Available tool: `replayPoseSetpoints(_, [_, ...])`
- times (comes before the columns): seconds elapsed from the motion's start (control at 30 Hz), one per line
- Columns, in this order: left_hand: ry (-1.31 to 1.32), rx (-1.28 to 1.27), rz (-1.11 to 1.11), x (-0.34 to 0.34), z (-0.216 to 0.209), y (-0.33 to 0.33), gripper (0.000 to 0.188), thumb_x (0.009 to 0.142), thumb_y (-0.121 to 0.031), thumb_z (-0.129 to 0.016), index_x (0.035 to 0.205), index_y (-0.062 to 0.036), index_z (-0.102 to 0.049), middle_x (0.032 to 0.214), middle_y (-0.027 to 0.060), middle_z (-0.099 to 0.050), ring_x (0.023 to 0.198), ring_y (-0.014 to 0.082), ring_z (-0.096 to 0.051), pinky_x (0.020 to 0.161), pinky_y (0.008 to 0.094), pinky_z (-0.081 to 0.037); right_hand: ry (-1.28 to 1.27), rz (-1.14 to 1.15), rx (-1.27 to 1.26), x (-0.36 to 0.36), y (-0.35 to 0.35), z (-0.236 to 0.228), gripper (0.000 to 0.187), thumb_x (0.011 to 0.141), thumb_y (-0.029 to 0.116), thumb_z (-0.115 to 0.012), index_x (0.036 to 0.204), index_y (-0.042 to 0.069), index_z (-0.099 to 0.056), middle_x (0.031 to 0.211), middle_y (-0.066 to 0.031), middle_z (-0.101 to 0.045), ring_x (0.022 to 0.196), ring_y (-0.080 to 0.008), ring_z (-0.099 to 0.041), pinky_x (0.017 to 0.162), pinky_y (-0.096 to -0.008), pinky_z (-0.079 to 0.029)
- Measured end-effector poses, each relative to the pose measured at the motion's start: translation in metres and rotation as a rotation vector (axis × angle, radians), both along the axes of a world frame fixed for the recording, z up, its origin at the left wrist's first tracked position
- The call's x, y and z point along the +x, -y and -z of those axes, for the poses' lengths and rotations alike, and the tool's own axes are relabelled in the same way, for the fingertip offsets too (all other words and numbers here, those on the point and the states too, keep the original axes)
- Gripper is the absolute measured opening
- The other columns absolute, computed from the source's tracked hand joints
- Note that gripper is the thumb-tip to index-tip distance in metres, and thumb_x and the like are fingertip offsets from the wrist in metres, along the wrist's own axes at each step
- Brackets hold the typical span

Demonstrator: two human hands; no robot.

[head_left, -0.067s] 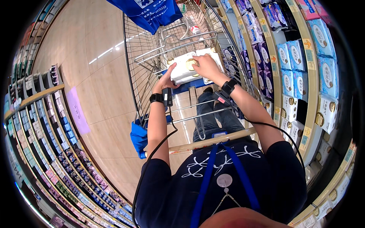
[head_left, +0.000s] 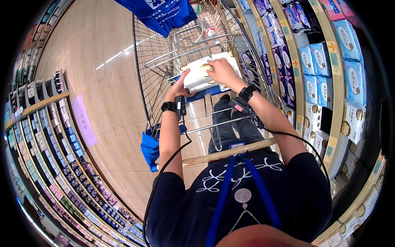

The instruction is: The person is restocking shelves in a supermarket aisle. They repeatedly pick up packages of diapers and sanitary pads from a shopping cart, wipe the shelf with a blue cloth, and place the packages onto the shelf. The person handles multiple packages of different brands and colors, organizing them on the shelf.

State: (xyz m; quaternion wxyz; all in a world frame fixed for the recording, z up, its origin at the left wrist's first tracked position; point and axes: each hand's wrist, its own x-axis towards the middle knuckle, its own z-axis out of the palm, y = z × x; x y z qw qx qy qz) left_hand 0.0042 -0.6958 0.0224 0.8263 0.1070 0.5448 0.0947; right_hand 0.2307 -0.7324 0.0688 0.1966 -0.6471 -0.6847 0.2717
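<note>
A white pack with a gold oval [head_left: 196, 82] sits on the blue child-seat flap [head_left: 210, 93] of a wire shopping cart. My left hand [head_left: 180, 89] grips its left side, thumb up along the edge and fingers low against it. From the right, my right hand [head_left: 223, 73] holds the same pack with bent fingers over its top near the gold oval; the thumb is hidden. Another white pack [head_left: 231, 63] lies right beside it, partly under my right hand.
The cart's wire basket [head_left: 144, 61] carries a blue bag [head_left: 164, 18] at the far end and a small red-and-white bottle [head_left: 210, 33]. Its handle [head_left: 218, 158] crosses before my body. Shelves of packs [head_left: 319, 57] line the right; more shelves [head_left: 70, 156] stand left. Cables run from my wrists.
The held pack has tilted a little, and my right hand has shifted slightly left with it. My left hand stays almost in place.
</note>
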Motion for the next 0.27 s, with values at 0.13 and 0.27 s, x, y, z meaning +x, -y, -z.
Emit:
replayPoseSetpoints(0.13, [0.012,0.115,0.058,-0.007,-0.019,0.008,0.086,0.080,-0.066,-0.065,0.149,-0.0227,-0.035,0.152,0.0095,-0.037,0.135,0.0428,-0.035,0.100,0.0726,-0.026,-0.081,0.058,-0.081,-0.011,-0.001,-0.004,0.037,0.078,0.025,-0.071,0.108,0.002,-0.068,0.100,-0.0189,-0.069,0.097,-0.0357,-0.066,0.086,-0.0425,-0.052])
replayPoseSetpoints(0.27, [-0.024,0.208,0.133,-0.026,-0.028,0.007,0.086,0.082,-0.064,-0.062,0.150,-0.0191,-0.032,0.154,0.0110,-0.034,0.142,0.0397,-0.027,0.104,0.0742,-0.022,-0.222,0.103,-0.094,-0.015,0.003,-0.021,0.043,0.078,0.026,-0.071,0.114,0.002,-0.065,0.105,-0.0185,-0.069,0.098,-0.0355,-0.065,0.086,-0.0420,-0.052])
